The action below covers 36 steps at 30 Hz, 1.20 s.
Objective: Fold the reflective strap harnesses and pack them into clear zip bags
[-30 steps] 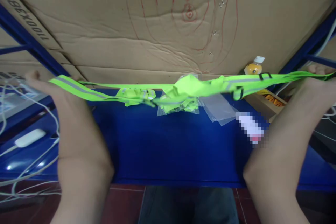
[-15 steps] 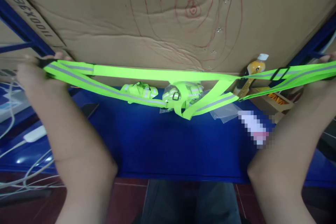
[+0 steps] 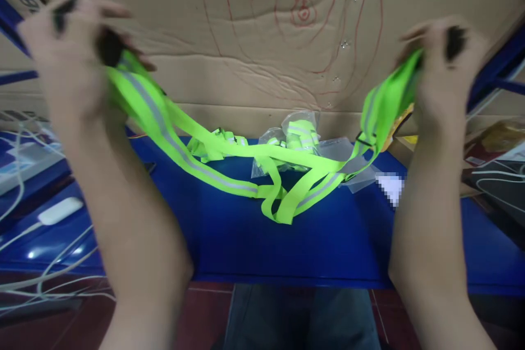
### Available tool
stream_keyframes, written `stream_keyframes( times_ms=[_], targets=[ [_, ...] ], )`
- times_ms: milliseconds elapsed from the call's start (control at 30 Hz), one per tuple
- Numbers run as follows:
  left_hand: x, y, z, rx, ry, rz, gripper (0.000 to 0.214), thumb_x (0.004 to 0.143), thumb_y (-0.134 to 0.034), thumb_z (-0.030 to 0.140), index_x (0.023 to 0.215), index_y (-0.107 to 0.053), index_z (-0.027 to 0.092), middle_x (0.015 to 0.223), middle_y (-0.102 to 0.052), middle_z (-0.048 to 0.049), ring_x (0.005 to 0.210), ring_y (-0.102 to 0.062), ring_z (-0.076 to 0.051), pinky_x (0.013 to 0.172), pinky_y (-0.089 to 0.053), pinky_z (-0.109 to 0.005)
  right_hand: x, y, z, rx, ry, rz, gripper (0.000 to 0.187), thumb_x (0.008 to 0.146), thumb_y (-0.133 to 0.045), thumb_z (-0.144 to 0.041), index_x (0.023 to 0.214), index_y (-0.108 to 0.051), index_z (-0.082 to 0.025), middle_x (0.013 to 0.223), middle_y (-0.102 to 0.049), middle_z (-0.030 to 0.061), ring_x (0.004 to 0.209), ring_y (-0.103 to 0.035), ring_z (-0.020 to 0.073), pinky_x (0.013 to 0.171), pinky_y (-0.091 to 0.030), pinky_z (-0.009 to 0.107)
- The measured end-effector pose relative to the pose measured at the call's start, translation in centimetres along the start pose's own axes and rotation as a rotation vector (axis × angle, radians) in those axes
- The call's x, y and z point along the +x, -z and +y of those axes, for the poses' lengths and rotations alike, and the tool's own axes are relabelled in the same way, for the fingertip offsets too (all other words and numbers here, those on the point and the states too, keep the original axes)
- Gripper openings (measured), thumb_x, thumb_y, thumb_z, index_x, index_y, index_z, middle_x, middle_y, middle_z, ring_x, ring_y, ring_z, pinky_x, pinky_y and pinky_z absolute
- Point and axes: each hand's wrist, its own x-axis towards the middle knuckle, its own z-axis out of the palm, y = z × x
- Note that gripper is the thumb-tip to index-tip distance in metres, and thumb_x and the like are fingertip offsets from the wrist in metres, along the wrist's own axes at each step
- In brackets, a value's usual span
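A neon-green reflective strap vest [image 3: 241, 149] with grey stripes hangs in a slack curve between my hands. My left hand [image 3: 77, 54], raised at the upper left, is closed round one end. At the upper right, my right hand [image 3: 445, 68] grips the other end, with a black buckle [image 3: 365, 139] just below it. Both hands have black material on them and are somewhat blurred. Loose loops of strap droop in the middle above the blue table [image 3: 246, 240]. Behind them lie a bundled green reflective vest [image 3: 229, 139] and another one in a clear plastic bag [image 3: 302, 134].
Cardboard [image 3: 262, 27] with red drawn rings stands upright at the back. White cables and a white device [image 3: 60, 211] lie at the left. A flat clear bag [image 3: 338, 150] and a pixelated white item [image 3: 390, 187] are right of centre. A bottle is mostly hidden behind the right-hand strap.
Both my hands have risen and come closer together, the right one moving inward. The strap vest, stretched nearly straight before, now sags in the middle.
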Motion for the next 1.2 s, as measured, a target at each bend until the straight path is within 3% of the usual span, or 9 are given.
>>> stream_keyframes(
  times_ms=[67, 100, 200, 300, 467, 633, 900, 1033, 1200],
  targets=[
    [-1.3, -3.3, 5.2, 0.064, -0.02, -0.192, 0.03, 0.092, -0.069, 0.037, 0.107, -0.087, 0.017, 0.078, -0.066, 0.0012, 0.07, -0.063, -0.013, 0.074, -0.053, -0.032, -1.5, -3.3, -3.2, -0.248, 0.013, -0.383, 0.014, 0.106, -0.071, -0.026, 0.094, -0.077, -0.021, 0.092, -0.076, 0.0115, 0.092, -0.073, 0.0228, 0.09, -0.054, 0.04],
    [-2.1, -4.9, 7.1, 0.115, -0.084, -0.294, 0.025, 0.09, -0.074, 0.035, 0.103, -0.088, 0.019, 0.083, -0.071, 0.0003, 0.075, -0.064, -0.015, 0.082, -0.054, -0.034, -2.3, -4.6, -4.4, -0.354, 0.021, -0.479, 0.006, 0.101, -0.076, -0.023, 0.095, -0.078, -0.021, 0.099, -0.079, 0.0131, 0.101, -0.075, 0.0279, 0.1, -0.054, 0.045],
    [-4.2, -9.0, 10.0, 0.205, -0.287, -0.557, 0.026, 0.092, -0.077, 0.033, 0.112, -0.087, 0.02, 0.099, -0.077, -0.0072, 0.092, -0.071, -0.026, 0.094, -0.057, -0.042, -3.9, -7.4, -6.2, -0.542, 0.035, -0.66, 0.013, 0.095, -0.075, -0.021, 0.108, -0.079, -0.022, 0.117, -0.079, 0.0151, 0.117, -0.072, 0.0401, 0.106, -0.054, 0.057],
    [-5.6, -11.5, 10.3, 0.248, -0.358, -0.655, 0.023, 0.095, -0.073, 0.029, 0.115, -0.084, 0.024, 0.108, -0.076, -0.0103, 0.109, -0.071, -0.032, 0.1, -0.057, -0.045, -4.8, -8.7, -6.1, -0.637, 0.072, -0.719, 0.024, 0.094, -0.068, -0.021, 0.116, -0.078, -0.022, 0.121, -0.079, 0.0159, 0.116, -0.072, 0.0431, 0.101, -0.056, 0.058],
    [-6.5, -12.5, 10.5, 0.311, -0.395, -0.681, 0.034, 0.093, -0.067, 0.018, 0.125, -0.08, 0.024, 0.119, -0.073, -0.0136, 0.123, -0.066, -0.038, 0.104, -0.056, -0.051, -5.3, -8.9, -5.7, -0.633, 0.045, -0.702, 0.027, 0.093, -0.068, -0.026, 0.118, -0.079, -0.023, 0.113, -0.08, 0.0156, 0.11, -0.073, 0.0424, 0.1, -0.055, 0.059],
    [-7.0, -13.0, 10.5, 0.373, -0.403, -0.637, 0.025, 0.096, -0.062, 0.015, 0.113, -0.078, 0.023, 0.12, -0.072, -0.015, 0.123, -0.064, -0.039, 0.1, -0.058, -0.053, -5.7, -9.2, -5.7, -0.677, 0.02, -0.706, 0.023, 0.092, -0.071, -0.022, 0.113, -0.079, -0.019, 0.111, -0.079, 0.0204, 0.111, -0.074, 0.0474, 0.101, -0.052, 0.066],
    [-8.8, -14.7, 11.5, 0.489, -0.416, -0.609, 0.033, 0.092, -0.06, 0.004, 0.117, -0.075, 0.018, 0.123, -0.074, -0.018, 0.124, -0.067, -0.041, 0.102, -0.059, -0.053, -6.2, -9.7, -5.8, -0.727, 0.056, -0.694, 0.028, 0.093, -0.07, -0.021, 0.121, -0.076, -0.018, 0.111, -0.079, 0.0223, 0.112, -0.075, 0.0464, 0.096, -0.057, 0.059],
    [-9.6, -16.0, 11.6, 0.442, -0.351, -0.635, 0.037, 0.095, -0.052, 0.003, 0.125, -0.071, 0.013, 0.125, -0.073, -0.023, 0.124, -0.067, -0.044, 0.107, -0.055, -0.058, -6.4, -9.9, -5.9, -0.703, 0.0, -0.78, 0.053, 0.089, -0.067, -0.016, 0.142, -0.064, -0.015, 0.121, -0.077, 0.0255, 0.111, -0.076, 0.0472, 0.094, -0.058, 0.058],
    [-9.2, -15.6, 10.0, 0.336, -0.363, -0.604, 0.043, 0.099, -0.06, 0.014, 0.142, -0.064, 0.019, 0.132, -0.073, -0.0199, 0.131, -0.066, -0.042, 0.112, -0.054, -0.056, -5.2, -8.1, -5.0, -0.366, 0.029, -0.887, 0.093, 0.081, -0.085, -0.031, 0.165, -0.048, -0.017, 0.155, -0.065, 0.0207, 0.144, -0.062, 0.0441, 0.117, -0.053, 0.056]
  ],
)
